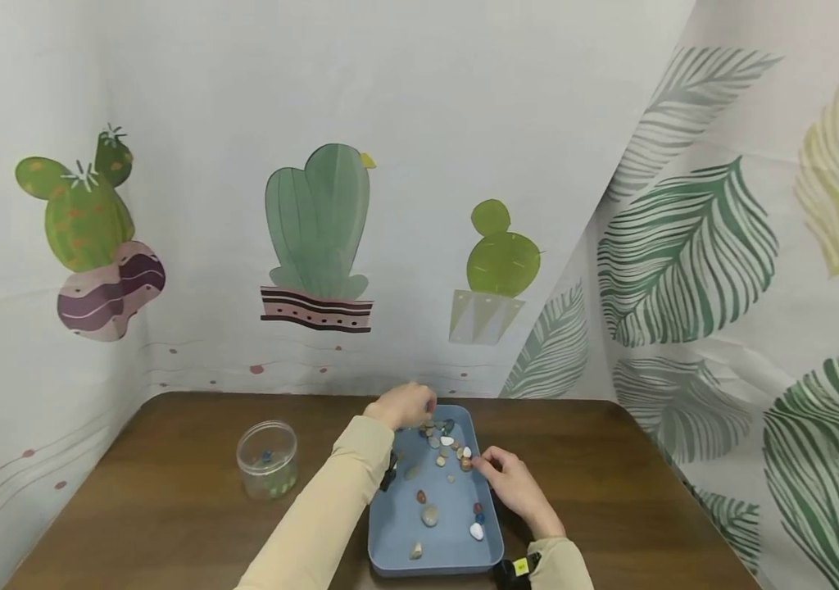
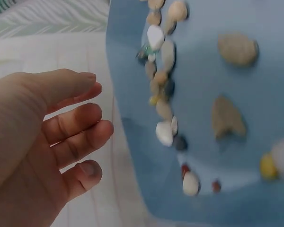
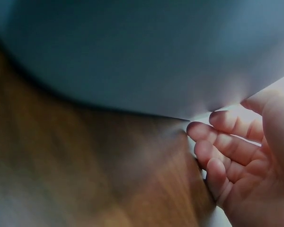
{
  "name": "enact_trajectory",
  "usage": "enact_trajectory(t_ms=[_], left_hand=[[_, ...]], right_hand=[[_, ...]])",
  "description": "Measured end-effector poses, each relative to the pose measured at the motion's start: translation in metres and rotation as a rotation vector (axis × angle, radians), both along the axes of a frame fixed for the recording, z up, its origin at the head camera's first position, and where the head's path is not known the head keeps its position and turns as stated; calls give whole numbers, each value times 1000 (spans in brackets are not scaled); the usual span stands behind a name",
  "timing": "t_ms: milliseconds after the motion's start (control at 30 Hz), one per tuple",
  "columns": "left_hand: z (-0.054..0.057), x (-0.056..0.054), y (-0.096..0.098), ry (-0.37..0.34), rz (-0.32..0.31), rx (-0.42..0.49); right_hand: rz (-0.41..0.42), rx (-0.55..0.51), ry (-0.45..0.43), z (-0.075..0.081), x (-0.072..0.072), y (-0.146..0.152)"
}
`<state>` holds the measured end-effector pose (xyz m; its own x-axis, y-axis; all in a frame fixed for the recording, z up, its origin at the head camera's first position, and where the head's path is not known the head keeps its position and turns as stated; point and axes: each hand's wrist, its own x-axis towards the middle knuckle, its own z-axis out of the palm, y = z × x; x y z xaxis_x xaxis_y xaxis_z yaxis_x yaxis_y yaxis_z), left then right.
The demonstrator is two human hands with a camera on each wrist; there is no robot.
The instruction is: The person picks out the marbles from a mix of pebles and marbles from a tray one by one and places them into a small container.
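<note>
A blue tray [image 1: 390,533] holds many small stones, several of them in an uneven line in the left wrist view. My left hand [image 1: 406,403] is at the tray's far left corner; in the left wrist view its fingers [image 2: 87,137] are loosely bent just outside the wall, with nothing between them. My right hand [image 1: 514,483] is at the right rim, its fingertips beside a brown stone [image 1: 467,464] and a white stone [image 1: 467,451]. In the right wrist view, its fingers [image 3: 234,146] curve loosely by the outer wall, and the rim hides the thumb tip.
Left of the tray, a clear round jar [image 1: 267,460] on the brown wooden table [image 1: 176,475] has green and blue pieces inside. A cloth printed with cacti and leaves hangs behind the table [image 1: 419,246]. A larger grey stone [image 1: 430,515] lies in the tray's near half.
</note>
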<state>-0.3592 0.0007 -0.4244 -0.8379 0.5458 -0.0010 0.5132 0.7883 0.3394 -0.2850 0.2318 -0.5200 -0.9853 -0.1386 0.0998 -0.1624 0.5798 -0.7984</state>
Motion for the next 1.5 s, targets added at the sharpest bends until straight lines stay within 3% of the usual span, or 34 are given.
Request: enact_trajectory(t_ms=[200, 500, 633, 833, 1067, 1333, 1500], left_hand=[[-16, 0, 16, 9, 9, -55], [-30, -5, 42, 71, 110, -139], [-37, -5, 46, 56, 145, -166], [-39, -4, 46, 44, 147, -143], [-39, -4, 47, 12, 163, -177], [-44, -8, 51, 17, 191, -197], [-49, -11, 51, 33, 174, -193]], right_hand=[[29, -2, 4, -2, 1, -6], [12, -1, 3, 1, 1, -2], [16, 5, 4, 1, 2, -1], [9, 6, 24, 2, 1, 0], [6, 14, -3, 2, 1, -2], [-2, 17, 4, 2, 1, -4], [-5, 20, 7, 3, 1, -1]])
